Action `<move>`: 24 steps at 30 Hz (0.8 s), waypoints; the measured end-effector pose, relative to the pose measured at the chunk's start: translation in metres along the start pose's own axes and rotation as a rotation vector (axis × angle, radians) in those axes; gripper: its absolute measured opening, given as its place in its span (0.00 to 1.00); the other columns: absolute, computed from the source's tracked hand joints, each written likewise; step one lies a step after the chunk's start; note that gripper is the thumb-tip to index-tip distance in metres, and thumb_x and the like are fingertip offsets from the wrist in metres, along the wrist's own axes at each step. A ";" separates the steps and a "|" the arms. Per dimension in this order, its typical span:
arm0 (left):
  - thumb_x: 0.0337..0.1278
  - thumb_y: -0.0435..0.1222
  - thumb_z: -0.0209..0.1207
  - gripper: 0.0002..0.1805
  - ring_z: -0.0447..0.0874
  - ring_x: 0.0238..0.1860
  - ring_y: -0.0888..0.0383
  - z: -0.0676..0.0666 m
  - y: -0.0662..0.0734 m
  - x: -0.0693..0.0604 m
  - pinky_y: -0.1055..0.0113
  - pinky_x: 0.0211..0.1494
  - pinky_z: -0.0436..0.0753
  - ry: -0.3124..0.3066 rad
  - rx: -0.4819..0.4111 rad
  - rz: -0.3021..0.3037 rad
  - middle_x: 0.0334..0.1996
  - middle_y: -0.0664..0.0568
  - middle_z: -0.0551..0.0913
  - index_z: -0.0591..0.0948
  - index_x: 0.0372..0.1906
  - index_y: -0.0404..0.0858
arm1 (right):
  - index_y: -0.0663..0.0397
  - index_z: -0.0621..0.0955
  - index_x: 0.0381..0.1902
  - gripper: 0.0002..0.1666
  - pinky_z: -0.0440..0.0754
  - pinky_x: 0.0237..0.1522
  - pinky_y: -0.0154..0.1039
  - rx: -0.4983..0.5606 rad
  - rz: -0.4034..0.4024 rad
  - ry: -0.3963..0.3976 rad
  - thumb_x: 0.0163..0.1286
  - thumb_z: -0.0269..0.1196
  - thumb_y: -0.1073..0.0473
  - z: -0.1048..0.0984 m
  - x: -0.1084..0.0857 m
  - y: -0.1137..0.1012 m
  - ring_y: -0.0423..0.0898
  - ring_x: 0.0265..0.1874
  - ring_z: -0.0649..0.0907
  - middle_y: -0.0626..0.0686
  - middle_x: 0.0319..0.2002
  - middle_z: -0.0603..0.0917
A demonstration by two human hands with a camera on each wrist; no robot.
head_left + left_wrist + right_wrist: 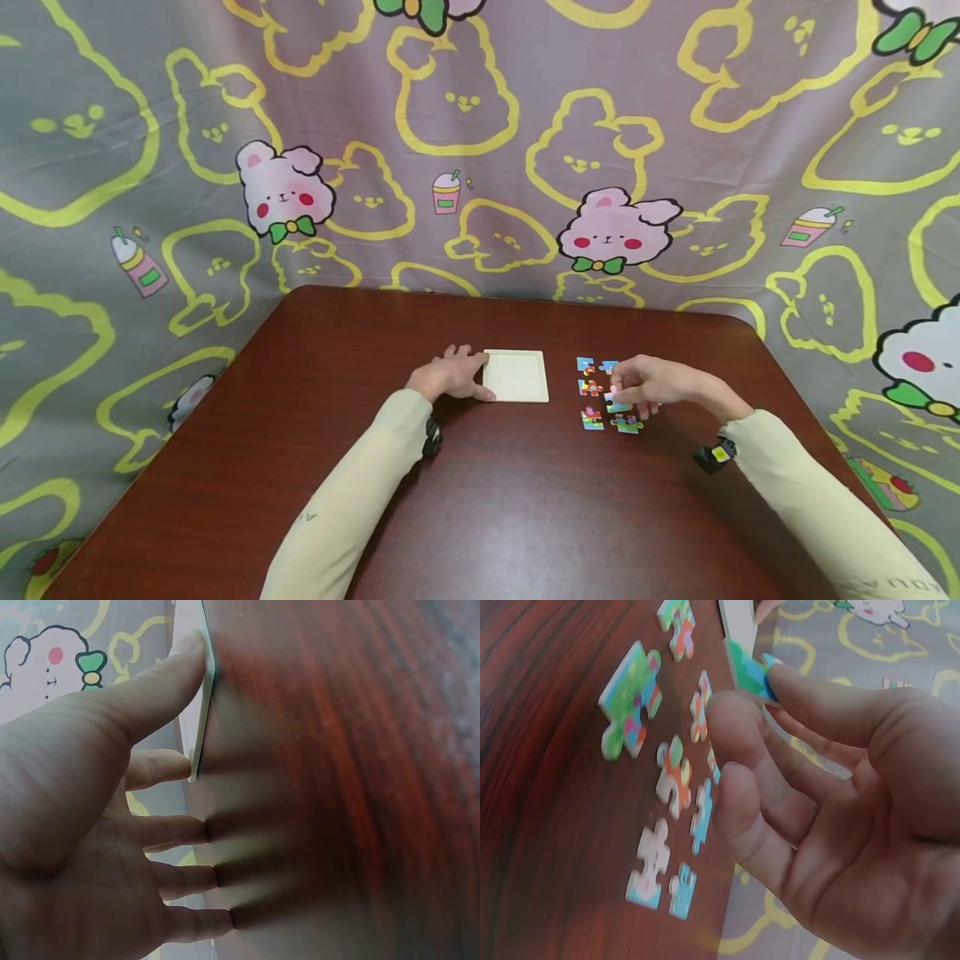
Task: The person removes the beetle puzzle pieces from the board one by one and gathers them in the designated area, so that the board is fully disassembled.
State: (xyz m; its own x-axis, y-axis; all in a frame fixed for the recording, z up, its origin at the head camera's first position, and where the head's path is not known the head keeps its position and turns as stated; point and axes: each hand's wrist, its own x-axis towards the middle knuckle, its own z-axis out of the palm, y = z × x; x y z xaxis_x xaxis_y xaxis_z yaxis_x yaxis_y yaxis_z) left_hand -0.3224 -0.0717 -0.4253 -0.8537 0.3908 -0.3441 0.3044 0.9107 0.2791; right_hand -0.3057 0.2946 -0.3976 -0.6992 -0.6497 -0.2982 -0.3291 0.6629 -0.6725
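A square cream puzzle tray [515, 379] lies flat on the table. My left hand [454, 374] rests at its left side, fingers spread and fairly straight. The left thumb [176, 675] and index finger touch the tray's edge; the other fingertips press on the tabletop. To the right of the tray, my right hand [647, 385] pinches a green and blue jigsaw piece [745, 673] between thumb and fingers, lifted off the table. Loose jigsaw pieces lie below and beside that hand, among them a green-edged piece [632, 697] and a pink and blue piece [649, 864].
The dark red-brown wooden table [480, 517] has rounded far corners. A grey curtain [480, 225] with yellow bear outlines and pink rabbits hangs behind it and along both sides. Several pieces, such as a red and green one [592, 419], lie near the right hand.
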 end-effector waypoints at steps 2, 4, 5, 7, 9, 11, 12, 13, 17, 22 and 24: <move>0.60 0.61 0.59 0.47 0.41 0.79 0.37 0.000 0.000 0.000 0.40 0.76 0.53 0.002 0.003 0.001 0.78 0.41 0.48 0.55 0.78 0.49 | 0.57 0.77 0.34 0.09 0.82 0.20 0.44 0.001 0.006 -0.009 0.72 0.61 0.57 -0.002 -0.005 0.004 0.54 0.18 0.85 0.63 0.27 0.83; 0.60 0.61 0.59 0.47 0.41 0.79 0.38 0.000 0.001 0.000 0.40 0.76 0.54 0.002 0.004 0.002 0.78 0.41 0.49 0.55 0.78 0.49 | 0.58 0.78 0.34 0.09 0.82 0.20 0.43 -0.001 0.010 -0.018 0.73 0.60 0.57 -0.004 -0.010 0.007 0.54 0.18 0.85 0.63 0.27 0.83; 0.59 0.61 0.59 0.47 0.42 0.79 0.38 0.000 0.001 0.000 0.40 0.76 0.54 0.003 0.004 0.002 0.78 0.41 0.49 0.55 0.78 0.49 | 0.58 0.78 0.34 0.10 0.82 0.21 0.43 -0.003 0.015 -0.023 0.73 0.60 0.57 -0.006 -0.012 0.008 0.54 0.19 0.85 0.63 0.27 0.83; 0.59 0.61 0.59 0.47 0.42 0.79 0.38 0.001 0.001 0.000 0.40 0.76 0.55 0.004 0.004 0.001 0.78 0.41 0.49 0.55 0.78 0.49 | 0.59 0.79 0.33 0.11 0.82 0.21 0.43 -0.004 0.032 -0.031 0.73 0.60 0.57 -0.008 -0.018 0.011 0.54 0.19 0.85 0.62 0.27 0.83; 0.59 0.61 0.60 0.47 0.43 0.79 0.38 0.001 0.002 0.000 0.40 0.76 0.55 0.004 0.007 0.000 0.78 0.41 0.50 0.55 0.78 0.49 | 0.59 0.79 0.32 0.12 0.83 0.21 0.43 -0.006 0.052 -0.039 0.73 0.60 0.57 -0.009 -0.022 0.014 0.54 0.20 0.85 0.61 0.26 0.83; 0.58 0.61 0.60 0.47 0.44 0.79 0.38 0.001 0.003 0.001 0.40 0.76 0.55 0.007 0.004 -0.002 0.78 0.42 0.50 0.56 0.78 0.49 | 0.59 0.79 0.31 0.12 0.82 0.21 0.43 -0.011 0.070 -0.038 0.72 0.61 0.57 -0.011 -0.026 0.017 0.52 0.20 0.84 0.60 0.26 0.83; 0.58 0.61 0.60 0.48 0.44 0.79 0.38 0.001 0.003 0.001 0.40 0.76 0.55 0.008 0.003 -0.003 0.78 0.42 0.50 0.56 0.78 0.49 | 0.59 0.80 0.30 0.12 0.82 0.21 0.43 -0.014 0.081 -0.037 0.72 0.61 0.57 -0.012 -0.028 0.018 0.51 0.19 0.84 0.59 0.25 0.83; 0.58 0.61 0.60 0.48 0.43 0.79 0.38 0.000 0.003 0.001 0.41 0.76 0.55 0.006 0.003 -0.004 0.78 0.42 0.50 0.56 0.78 0.49 | 0.59 0.80 0.30 0.13 0.82 0.21 0.43 -0.018 0.091 -0.037 0.71 0.61 0.57 -0.012 -0.029 0.020 0.50 0.19 0.84 0.59 0.25 0.83; 0.59 0.61 0.59 0.48 0.42 0.79 0.38 0.000 0.002 0.000 0.41 0.76 0.54 -0.003 0.000 -0.005 0.79 0.42 0.49 0.54 0.78 0.49 | 0.60 0.81 0.28 0.13 0.82 0.20 0.42 -0.031 0.128 -0.061 0.70 0.63 0.57 -0.011 -0.034 0.027 0.45 0.17 0.82 0.55 0.23 0.83; 0.59 0.61 0.59 0.48 0.42 0.79 0.38 0.000 0.001 0.001 0.40 0.76 0.53 -0.002 -0.004 -0.007 0.78 0.42 0.49 0.54 0.78 0.49 | 0.61 0.83 0.28 0.13 0.81 0.18 0.40 -0.024 0.180 -0.088 0.70 0.63 0.58 -0.008 -0.036 0.034 0.44 0.15 0.81 0.55 0.22 0.83; 0.59 0.61 0.59 0.48 0.41 0.79 0.38 -0.001 0.001 0.001 0.40 0.76 0.54 -0.001 -0.003 -0.006 0.79 0.41 0.49 0.54 0.79 0.49 | 0.61 0.82 0.28 0.14 0.81 0.17 0.38 -0.015 0.210 -0.091 0.70 0.63 0.57 -0.007 -0.036 0.037 0.43 0.15 0.81 0.55 0.21 0.83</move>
State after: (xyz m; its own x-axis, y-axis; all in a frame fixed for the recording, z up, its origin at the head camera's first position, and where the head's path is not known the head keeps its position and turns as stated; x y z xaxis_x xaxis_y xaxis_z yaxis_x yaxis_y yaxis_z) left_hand -0.3232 -0.0708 -0.4248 -0.8550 0.3854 -0.3470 0.2978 0.9127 0.2799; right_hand -0.2971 0.3449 -0.4067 -0.6934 -0.5273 -0.4911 -0.1920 0.7920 -0.5795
